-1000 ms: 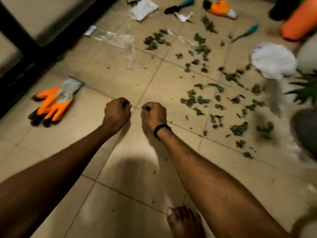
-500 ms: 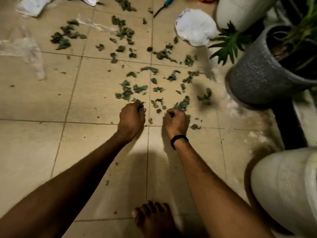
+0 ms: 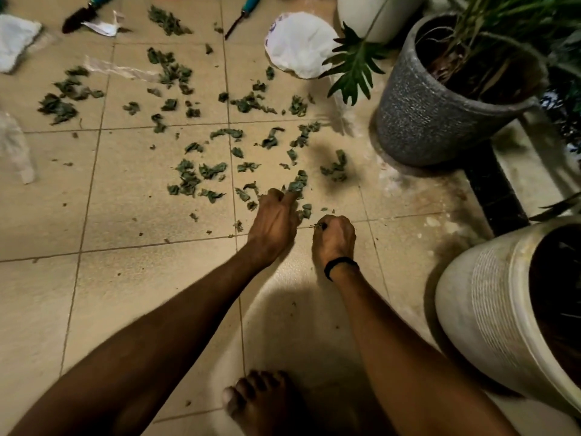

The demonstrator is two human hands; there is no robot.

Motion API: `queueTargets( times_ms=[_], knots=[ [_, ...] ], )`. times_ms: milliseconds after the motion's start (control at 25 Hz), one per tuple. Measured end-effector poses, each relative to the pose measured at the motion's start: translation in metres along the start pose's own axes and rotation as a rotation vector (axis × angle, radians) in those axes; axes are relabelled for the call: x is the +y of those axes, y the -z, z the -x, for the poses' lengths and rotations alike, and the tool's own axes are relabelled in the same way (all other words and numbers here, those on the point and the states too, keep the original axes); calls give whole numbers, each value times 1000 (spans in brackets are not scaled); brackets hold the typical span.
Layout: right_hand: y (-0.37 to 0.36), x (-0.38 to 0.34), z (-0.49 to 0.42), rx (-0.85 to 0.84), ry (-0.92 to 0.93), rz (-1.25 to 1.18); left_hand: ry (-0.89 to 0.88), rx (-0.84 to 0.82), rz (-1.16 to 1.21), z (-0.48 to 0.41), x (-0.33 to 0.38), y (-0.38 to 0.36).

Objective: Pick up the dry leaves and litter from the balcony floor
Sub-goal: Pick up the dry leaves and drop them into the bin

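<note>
Head view: dry leaves [image 3: 188, 180] lie scattered over the tiled floor [image 3: 125, 215] before us. Our left hand [image 3: 273, 225] touches some, though we cannot tell its grip, and our right hand [image 3: 334, 237] is fisted round a few.

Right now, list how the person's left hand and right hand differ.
The left hand stretches its fingers forward onto the dry green leaf scraps; the right hand is curled in a fist.
The right hand holds small leaf bits poking from its fist; whether the left hand pinches anything is unclear.
The right wrist wears a black band; the left is bare.
Both are low over the beige tiled floor.
</note>
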State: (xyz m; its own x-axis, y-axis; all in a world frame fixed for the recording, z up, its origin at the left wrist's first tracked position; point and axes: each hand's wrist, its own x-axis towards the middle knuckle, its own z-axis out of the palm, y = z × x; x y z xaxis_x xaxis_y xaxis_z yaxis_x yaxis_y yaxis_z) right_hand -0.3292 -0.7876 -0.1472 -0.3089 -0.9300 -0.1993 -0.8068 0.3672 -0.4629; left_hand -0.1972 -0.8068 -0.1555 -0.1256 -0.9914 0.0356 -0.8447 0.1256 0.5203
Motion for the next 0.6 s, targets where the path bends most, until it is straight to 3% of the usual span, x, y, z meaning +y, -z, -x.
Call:
queueTargets(
  times_ms=[160, 280, 600],
  knots=[
    [31, 20, -13, 40, -178, -211, -156, -103, 0, -8, 13, -14],
    [45, 47, -26, 33, -216, -245, -158, -62, -73, -6, 10, -29],
    [14, 26, -41, -240, 106, 25, 110, 33, 132, -5, 10, -25]
  ],
)
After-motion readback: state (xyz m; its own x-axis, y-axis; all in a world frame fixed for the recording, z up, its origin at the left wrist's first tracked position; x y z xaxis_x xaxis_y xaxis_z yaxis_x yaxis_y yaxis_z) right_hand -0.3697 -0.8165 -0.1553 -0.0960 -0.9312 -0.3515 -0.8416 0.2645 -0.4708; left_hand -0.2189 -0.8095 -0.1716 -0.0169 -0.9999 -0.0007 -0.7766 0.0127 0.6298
